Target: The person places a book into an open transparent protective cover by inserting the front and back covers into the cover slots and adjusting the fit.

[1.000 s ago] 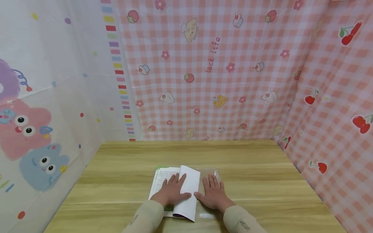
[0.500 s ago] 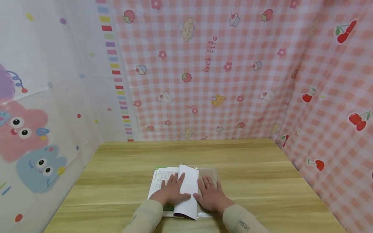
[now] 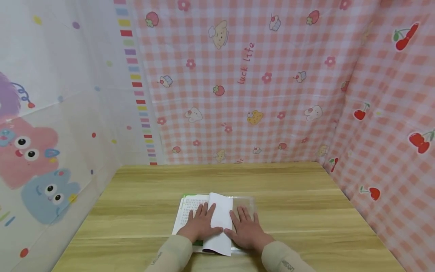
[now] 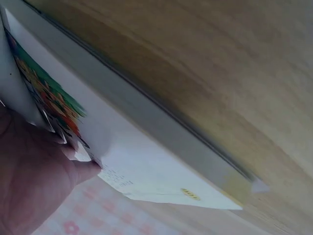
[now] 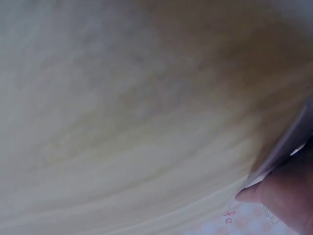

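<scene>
An open book (image 3: 183,212) lies near the table's front edge, its printed page with a colour picture (image 4: 54,93) showing at the left. A blank white leaf (image 3: 221,223) stands partly raised over its right part, the near edge curving up. My left hand (image 3: 199,223) lies spread across the printed page and the leaf, fingers straight. To the right, a clear plastic book cover (image 3: 249,202) extends past the leaf. My right hand (image 3: 247,231) rests on that plastic with straight fingers, its thumb at the leaf's right edge, close to the left thumb.
The wood-grain table (image 3: 306,211) spreads around the book on all sides. A pink checked cloth (image 3: 238,94) hangs along the back, more checked cloth (image 3: 391,124) along the right, and a white cartoon-print cloth (image 3: 102,113) on the left.
My right hand has slid slightly left over the plastic cover, and the cover's sheet now lies flatter with its edge nearer the leaf. The left hand stays in place on the book.
</scene>
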A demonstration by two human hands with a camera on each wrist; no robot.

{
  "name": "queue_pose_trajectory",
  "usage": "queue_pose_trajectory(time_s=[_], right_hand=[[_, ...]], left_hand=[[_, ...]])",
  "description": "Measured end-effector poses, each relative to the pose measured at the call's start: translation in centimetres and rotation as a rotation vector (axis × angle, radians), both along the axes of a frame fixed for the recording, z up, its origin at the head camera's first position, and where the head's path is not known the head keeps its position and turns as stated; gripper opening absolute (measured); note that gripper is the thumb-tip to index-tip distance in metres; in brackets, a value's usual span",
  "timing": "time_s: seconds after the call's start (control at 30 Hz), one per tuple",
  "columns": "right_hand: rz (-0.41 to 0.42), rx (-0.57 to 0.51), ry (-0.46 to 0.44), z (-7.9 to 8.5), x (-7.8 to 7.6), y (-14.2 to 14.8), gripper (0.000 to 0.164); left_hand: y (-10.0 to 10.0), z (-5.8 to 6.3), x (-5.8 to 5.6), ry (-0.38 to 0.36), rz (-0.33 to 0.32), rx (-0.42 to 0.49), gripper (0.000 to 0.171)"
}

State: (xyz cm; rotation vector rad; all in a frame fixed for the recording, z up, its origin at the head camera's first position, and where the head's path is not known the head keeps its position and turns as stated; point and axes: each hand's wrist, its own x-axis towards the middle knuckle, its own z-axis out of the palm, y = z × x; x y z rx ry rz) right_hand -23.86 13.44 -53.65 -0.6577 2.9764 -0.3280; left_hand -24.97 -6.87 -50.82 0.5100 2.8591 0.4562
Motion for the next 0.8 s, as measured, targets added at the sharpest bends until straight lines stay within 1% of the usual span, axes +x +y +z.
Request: queue_pose_trajectory(time_s=[0.1, 0.2, 0.33, 0.4, 0.47, 0.6, 0.73, 0.8], right_hand=[[0.004, 0.015, 0.028, -0.2, 0.1, 0.0, 0.078], [0.004, 0.011, 0.039, -0.2, 0.0, -0.1, 0.077], [0.002, 0.025, 0.012, 0.2, 0.0, -0.1, 0.077], [0.000, 0.019, -0.006, 0.5, 0.2, -0.2, 0.077], [-0.003, 0.007, -0.020, 0.9, 0.3, -0.2, 0.076], [0.000, -0.013, -0.033, 1.0, 0.3, -0.1, 0.077], [-0.002, -0.001, -0.036, 0.3, 0.0, 0.0, 0.081], [-0.011, 0.007, -0.036, -0.2, -0.2, 0.1, 0.083]], left_hand=[[0.0, 0.1, -0.1, -0.002, -0.003, 0.003, 0.091], [-0.3, 0.5, 0.0, -0.023, -0.030, -0.006, 0.099], [-0.7, 1.7, 0.4, -0.086, -0.088, -0.026, 0.117], [-0.8, 2.1, 0.6, -0.117, -0.111, -0.037, 0.122], [-0.8, 2.3, 0.9, -0.128, -0.128, -0.053, 0.125], [-0.7, 2.4, 1.3, -0.117, -0.153, -0.083, 0.128], [-0.6, 2.4, 1.6, -0.083, -0.159, -0.098, 0.127], [-0.5, 2.5, 1.8, -0.077, -0.147, -0.105, 0.126]])
